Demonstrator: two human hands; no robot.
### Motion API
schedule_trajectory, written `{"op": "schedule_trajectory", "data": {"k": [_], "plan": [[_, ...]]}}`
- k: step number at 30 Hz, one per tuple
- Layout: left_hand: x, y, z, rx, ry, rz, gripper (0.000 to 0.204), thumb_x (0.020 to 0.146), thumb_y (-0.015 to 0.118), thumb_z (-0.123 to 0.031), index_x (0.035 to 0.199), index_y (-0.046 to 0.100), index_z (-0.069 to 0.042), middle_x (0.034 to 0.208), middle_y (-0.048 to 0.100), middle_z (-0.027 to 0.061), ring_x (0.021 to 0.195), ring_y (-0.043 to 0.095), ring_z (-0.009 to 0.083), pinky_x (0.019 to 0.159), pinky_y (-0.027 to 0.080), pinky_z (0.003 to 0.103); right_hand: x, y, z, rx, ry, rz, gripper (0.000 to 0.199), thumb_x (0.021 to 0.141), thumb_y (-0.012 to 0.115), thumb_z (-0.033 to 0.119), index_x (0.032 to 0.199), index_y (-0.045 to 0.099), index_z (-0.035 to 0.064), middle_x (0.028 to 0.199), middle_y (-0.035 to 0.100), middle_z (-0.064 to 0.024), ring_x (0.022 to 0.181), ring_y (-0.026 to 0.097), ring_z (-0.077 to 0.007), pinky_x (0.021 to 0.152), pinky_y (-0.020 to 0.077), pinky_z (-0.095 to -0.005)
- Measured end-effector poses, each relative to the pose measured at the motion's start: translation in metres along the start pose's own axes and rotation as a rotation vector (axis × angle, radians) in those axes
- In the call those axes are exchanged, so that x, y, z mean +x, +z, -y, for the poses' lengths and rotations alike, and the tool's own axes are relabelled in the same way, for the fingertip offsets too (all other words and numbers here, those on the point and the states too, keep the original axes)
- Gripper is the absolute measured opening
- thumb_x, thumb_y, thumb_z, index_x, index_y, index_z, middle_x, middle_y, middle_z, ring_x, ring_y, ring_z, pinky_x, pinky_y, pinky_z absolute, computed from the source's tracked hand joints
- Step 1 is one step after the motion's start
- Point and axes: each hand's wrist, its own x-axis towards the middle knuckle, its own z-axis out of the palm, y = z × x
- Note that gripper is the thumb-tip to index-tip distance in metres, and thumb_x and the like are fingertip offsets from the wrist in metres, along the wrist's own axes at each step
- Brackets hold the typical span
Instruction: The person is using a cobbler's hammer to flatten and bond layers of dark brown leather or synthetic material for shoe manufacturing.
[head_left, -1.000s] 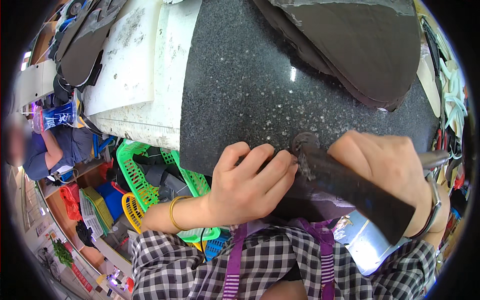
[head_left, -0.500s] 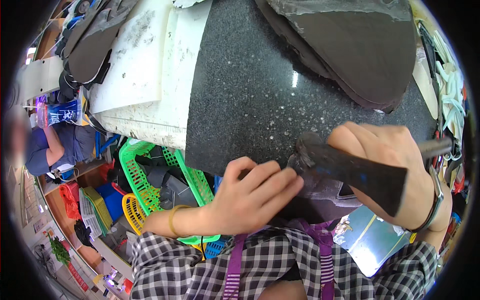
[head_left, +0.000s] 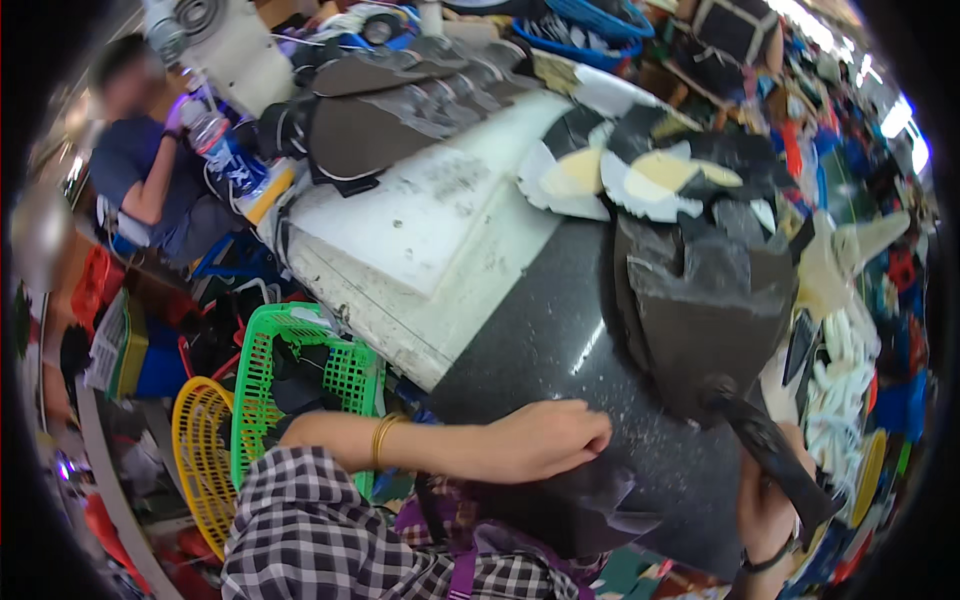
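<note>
My right hand [head_left: 768, 505] is closed around the handle of a cobbler's hammer [head_left: 765, 445]. The hammer's dark head is raised over the right side of the black work slab [head_left: 540, 330], its round face towards the stacked pieces. My left hand [head_left: 545, 440] rests near the slab's front edge with fingers curled in; whatever they hold, if anything, is hidden. Just below it lies a dark, flexible cut piece [head_left: 575, 505], partly over my lap. Beyond the hammer sits a stack of dark brown shoe-upper pieces [head_left: 700, 330].
Pale cream-and-white cut pieces [head_left: 640, 180] lie behind the stack. A white board [head_left: 390, 225] and more brown pieces [head_left: 390, 120] are at the far left. Left of me stand a green basket [head_left: 255, 380] and a yellow basket [head_left: 195, 450]. A person [head_left: 140, 170] sits beyond.
The view has swung, showing more of the far table. The hammer has moved away from my left hand towards the right. My left hand's fingers have curled in.
</note>
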Motion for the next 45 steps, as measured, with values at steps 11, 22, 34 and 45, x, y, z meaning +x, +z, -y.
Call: {"op": "schedule_trajectory", "data": {"k": [11, 22, 34, 45], "plan": [[0.106, -0.219, 0.24, 0.854, -0.394, -0.41, 0.024, 0.084, 0.051, -0.004, 0.104, 0.064, 0.0, 0.094, 0.067, 0.0172, 0.087, 0.065, 0.0358, 0.08, 0.051, 0.042, 0.044, 0.038, -0.033, -0.005, 0.095, 0.134, 0.011, 0.089, 0.061, 0.003, 0.099, 0.059, 0.0, 0.089, 0.06, -0.018, 0.081, 0.06, -0.0381, 0.068, 0.0463, -0.0403], [0.045, -0.298, 0.263, 1.066, -0.704, 0.189, 0.046, 0.079, 0.069, -0.009, 0.123, 0.055, -0.011, 0.122, 0.062, 0.011, 0.109, 0.061, 0.03, 0.095, 0.045, 0.05, 0.055, 0.044, -0.038, 0.066, 0.028, 0.061, 0.008, 0.086, 0.063, 0.003, 0.093, 0.059, 0.0024, 0.079, 0.06, -0.0167, 0.069, 0.061, -0.0374, 0.061, 0.0473, -0.0396], [0.05, -0.245, 0.033, 0.176, -0.21, 0.445, 0.03, 0.079, 0.075, -0.012, 0.101, 0.056, -0.002, 0.071, 0.061, 0.0093, 0.066, 0.058, 0.0188, 0.062, 0.044, 0.033, 0.037, 0.046, -0.039, -0.025, 0.014, 0.035, 0.01, 0.089, 0.062, 0.008, 0.098, 0.06, 0.0031, 0.085, 0.059, -0.0173, 0.078, 0.06, -0.0389, 0.065, 0.0463, -0.0408], [0.025, -0.068, -0.036, -0.701, -0.301, 0.727, 0.021, 0.093, 0.062, -0.012, 0.111, 0.054, -0.003, 0.1, 0.055, 0.0023, 0.09, 0.051, 0.0119, 0.075, 0.043, 0.027, 0.021, 0.019, -0.006, -0.066, -0.11, -0.008, 0.012, 0.083, 0.067, 0.007, 0.095, 0.067, 0.0037, 0.084, 0.061, -0.0112, 0.068, 0.06, -0.0343, 0.059, 0.0461, -0.0366]]}}
